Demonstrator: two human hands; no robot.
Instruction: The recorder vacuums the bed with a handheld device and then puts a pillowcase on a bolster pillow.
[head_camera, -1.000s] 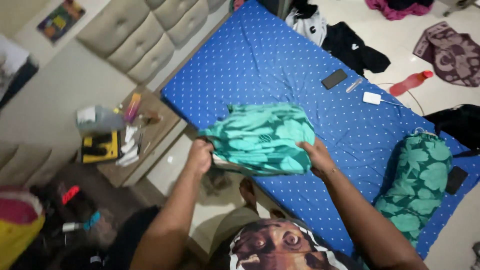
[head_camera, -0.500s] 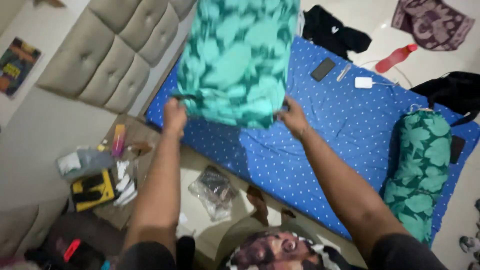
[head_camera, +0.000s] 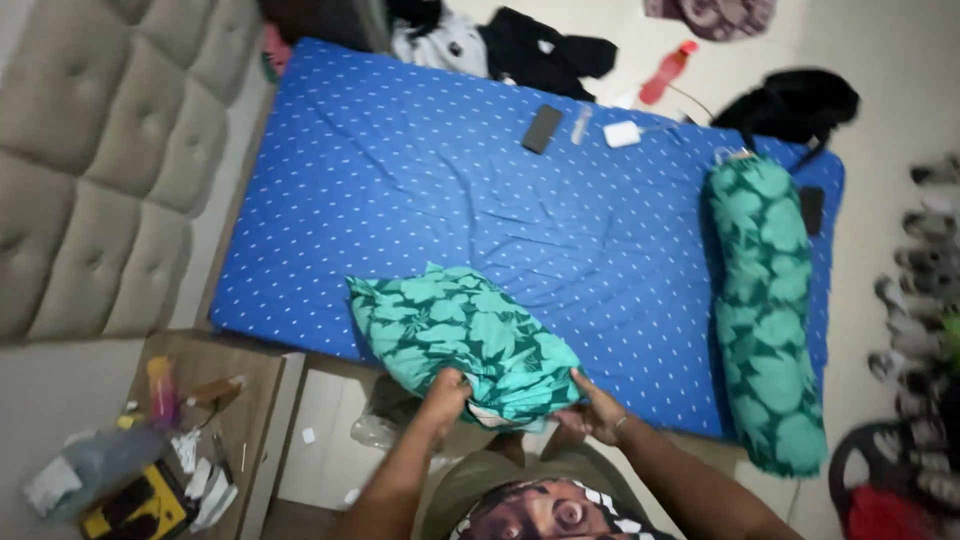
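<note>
From the head camera, both hands grip the near open end of a green leaf-print pillow (head_camera: 462, 340), which lies on the near edge of the blue dotted mattress (head_camera: 480, 200). The left hand (head_camera: 446, 392) is closed on the cover's left corner, fingers curled into the cloth; the right hand (head_camera: 597, 408) pinches the right corner, thumb on top. Between them a pale strip of the pillow's inner filling shows at the mouth of the cover, so the casing looks almost on, with the last bit of the opening left to pull over and close.

Beyond the right hand, well apart, a long bolster (head_camera: 766, 310) in the same green print lies along the mattress's far-right side, fully covered as far as can be seen. Far ahead of the hands, near the mattress's top edge, sit a dark phone (head_camera: 542, 128) and a white charger (head_camera: 621, 133), with dark clothes (head_camera: 540, 52) and a red bottle (head_camera: 667, 72) on the floor past them. To the left of the left hand stands a low wooden surface (head_camera: 215, 420) littered with small items.
</note>
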